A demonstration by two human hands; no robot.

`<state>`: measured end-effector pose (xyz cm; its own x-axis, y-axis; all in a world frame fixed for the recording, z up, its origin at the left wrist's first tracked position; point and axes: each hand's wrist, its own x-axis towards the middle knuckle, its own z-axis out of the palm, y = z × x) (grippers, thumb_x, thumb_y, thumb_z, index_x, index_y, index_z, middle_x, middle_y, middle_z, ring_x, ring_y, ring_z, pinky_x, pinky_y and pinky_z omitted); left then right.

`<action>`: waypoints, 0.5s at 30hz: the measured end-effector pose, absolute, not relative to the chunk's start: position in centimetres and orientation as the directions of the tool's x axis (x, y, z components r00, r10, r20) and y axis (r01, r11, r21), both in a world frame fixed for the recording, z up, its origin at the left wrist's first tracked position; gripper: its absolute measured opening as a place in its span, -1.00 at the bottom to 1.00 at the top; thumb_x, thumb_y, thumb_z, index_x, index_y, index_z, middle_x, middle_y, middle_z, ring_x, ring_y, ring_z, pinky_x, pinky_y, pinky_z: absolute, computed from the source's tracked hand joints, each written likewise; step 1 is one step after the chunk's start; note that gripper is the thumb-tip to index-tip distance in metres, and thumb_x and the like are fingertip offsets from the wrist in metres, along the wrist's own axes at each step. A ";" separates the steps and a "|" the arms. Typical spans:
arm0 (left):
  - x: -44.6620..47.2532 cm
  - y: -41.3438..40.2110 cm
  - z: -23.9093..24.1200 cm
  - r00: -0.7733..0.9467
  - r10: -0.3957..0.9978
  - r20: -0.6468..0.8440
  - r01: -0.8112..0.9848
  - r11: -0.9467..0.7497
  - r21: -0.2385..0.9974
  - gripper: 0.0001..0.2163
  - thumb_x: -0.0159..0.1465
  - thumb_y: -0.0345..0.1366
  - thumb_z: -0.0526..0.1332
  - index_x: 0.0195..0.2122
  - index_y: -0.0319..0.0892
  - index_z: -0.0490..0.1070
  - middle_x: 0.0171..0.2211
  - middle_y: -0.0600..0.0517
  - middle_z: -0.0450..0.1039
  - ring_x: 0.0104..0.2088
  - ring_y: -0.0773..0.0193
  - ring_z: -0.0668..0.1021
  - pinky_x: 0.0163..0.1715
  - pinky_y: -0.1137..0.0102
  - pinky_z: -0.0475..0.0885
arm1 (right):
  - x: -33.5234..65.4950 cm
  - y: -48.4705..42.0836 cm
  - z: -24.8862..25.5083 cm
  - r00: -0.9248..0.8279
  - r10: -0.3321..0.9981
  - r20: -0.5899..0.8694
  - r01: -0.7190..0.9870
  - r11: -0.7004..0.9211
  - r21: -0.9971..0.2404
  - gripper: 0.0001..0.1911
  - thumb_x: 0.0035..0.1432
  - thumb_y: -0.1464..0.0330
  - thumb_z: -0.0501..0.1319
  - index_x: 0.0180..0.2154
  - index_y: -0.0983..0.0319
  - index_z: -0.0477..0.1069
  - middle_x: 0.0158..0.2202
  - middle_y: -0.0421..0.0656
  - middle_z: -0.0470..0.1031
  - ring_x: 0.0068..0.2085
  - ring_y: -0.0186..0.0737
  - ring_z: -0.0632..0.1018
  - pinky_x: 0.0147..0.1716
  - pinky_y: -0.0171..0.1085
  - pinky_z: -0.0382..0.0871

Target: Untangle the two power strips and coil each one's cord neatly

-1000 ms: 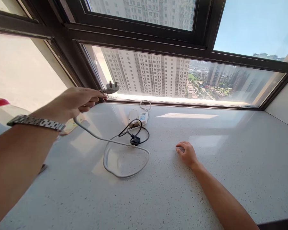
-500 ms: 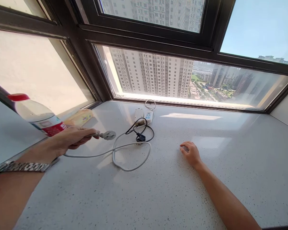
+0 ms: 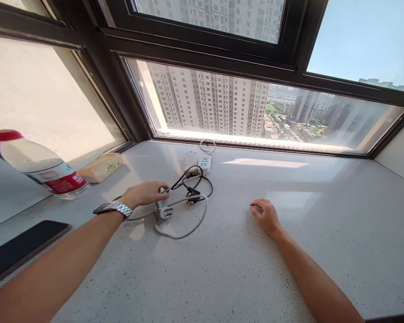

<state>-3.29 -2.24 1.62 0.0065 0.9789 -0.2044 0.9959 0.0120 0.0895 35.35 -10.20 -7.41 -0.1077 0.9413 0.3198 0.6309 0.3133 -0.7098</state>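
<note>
My left hand (image 3: 150,193), a metal-band watch on its wrist, pinches the grey cable (image 3: 204,213) near the left end of its loop. The cable's grey plug (image 3: 165,212) lies on the sill just below these fingers, its prongs facing right. A black cable (image 3: 210,183) is coiled beside it, with a black plug (image 3: 193,193) near the grey loop. Farther back, a white power strip (image 3: 205,164) sits next to a white adapter-like block (image 3: 191,160). My right hand (image 3: 266,216) rests on the sill, fingers loosely curled and apart from the thumb, holding nothing.
A red-capped bottle (image 3: 43,168) stands at the left beside a yellow-orange soft pack (image 3: 101,168). A dark phone (image 3: 25,249) lies at the left edge, near my left forearm. Dark window frames (image 3: 249,146) border the speckled white sill (image 3: 222,273).
My left hand has moved right and put the grey plug down on the sill; its fingers are now at the grey cable. The phone has come into sight. My right hand stays put.
</note>
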 end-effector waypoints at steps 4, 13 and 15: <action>-2.8 -2.6 0.5 0.108 0.984 -0.141 0.973 -0.076 0.217 -0.66 0.11 -0.01 0.03 -0.51 -0.18 0.38 -0.49 -0.01 0.45 -0.43 0.19 0.43 -0.48 0.43 0.18 | 35.3 -10.3 -7.3 -0.105 0.941 0.323 0.636 0.313 -0.705 -0.79 0.16 0.31 0.12 -0.25 0.19 0.50 -0.17 -0.05 0.52 -0.10 -0.09 0.47 -0.10 -0.09 0.34; -0.6 -3.6 -0.5 0.355 0.931 -0.084 0.775 -0.243 0.584 -0.57 0.05 0.12 0.10 -0.65 -0.18 0.16 -0.67 0.13 0.07 -0.56 0.36 0.17 -0.53 0.46 0.09 | 35.3 -10.5 -7.0 -0.103 0.939 0.330 0.649 0.315 -0.693 -0.81 0.16 0.33 0.13 -0.26 0.19 0.50 -0.17 -0.06 0.52 -0.09 -0.09 0.47 -0.07 -0.08 0.33; -0.2 -3.6 0.0 0.361 0.928 -0.095 0.754 -0.230 0.615 -0.60 0.06 0.08 0.13 -0.63 -0.18 0.18 -0.66 0.14 0.06 -0.57 0.38 0.16 -0.55 0.46 0.08 | 35.3 -10.5 -6.9 -0.104 0.938 0.330 0.643 0.317 -0.698 -0.81 0.16 0.33 0.13 -0.25 0.19 0.50 -0.17 -0.06 0.52 -0.10 -0.09 0.47 -0.08 -0.08 0.34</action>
